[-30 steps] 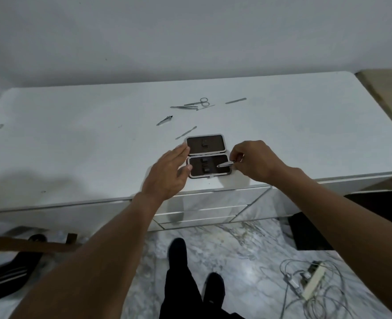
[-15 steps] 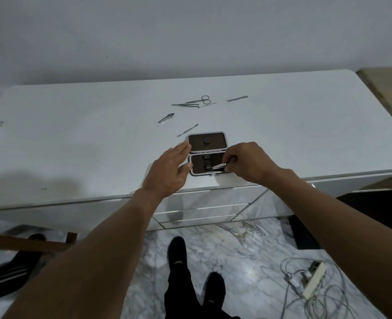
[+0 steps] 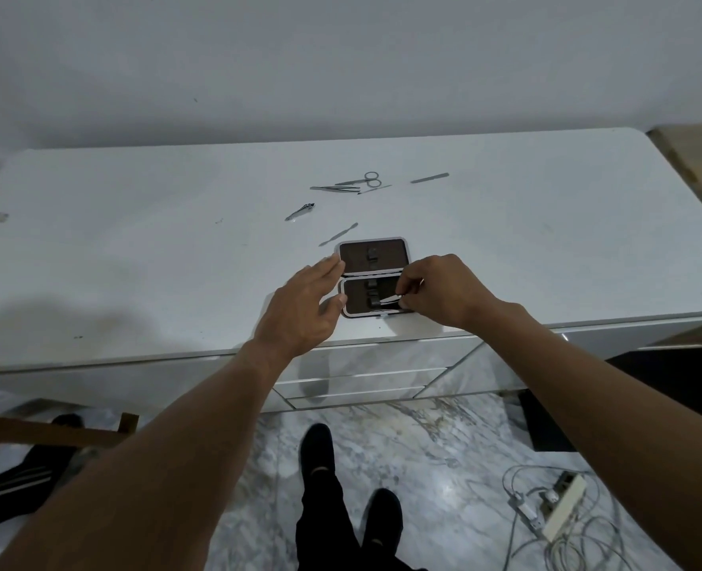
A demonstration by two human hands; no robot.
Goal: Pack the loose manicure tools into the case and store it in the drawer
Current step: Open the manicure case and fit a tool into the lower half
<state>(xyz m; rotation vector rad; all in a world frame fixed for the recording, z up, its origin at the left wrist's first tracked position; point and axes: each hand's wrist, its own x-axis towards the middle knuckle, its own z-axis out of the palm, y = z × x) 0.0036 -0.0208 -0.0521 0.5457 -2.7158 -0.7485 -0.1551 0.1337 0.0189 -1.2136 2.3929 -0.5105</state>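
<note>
Where the right grip (image 3: 444,290) works: fingertips clamped on a slim metal tool (image 3: 388,299), over the near half of the open case (image 3: 353,259).
Tool axis: left-right, tip pointing left at the centre loops; possibly already under one, too small to tell.
Left grip (image 3: 300,307): fingers straight, holding nothing, touching the case's left edge.
Loose tools: pusher (image 3: 338,234) just beyond the case, nearer the left grip; clipper (image 3: 300,212) and scissors (image 3: 368,180) farther back.
Surface (image 3: 135,261): glossy white, case near the front edge, drawers (image 3: 361,381) below.
Room: marble floor (image 3: 444,447).
</note>
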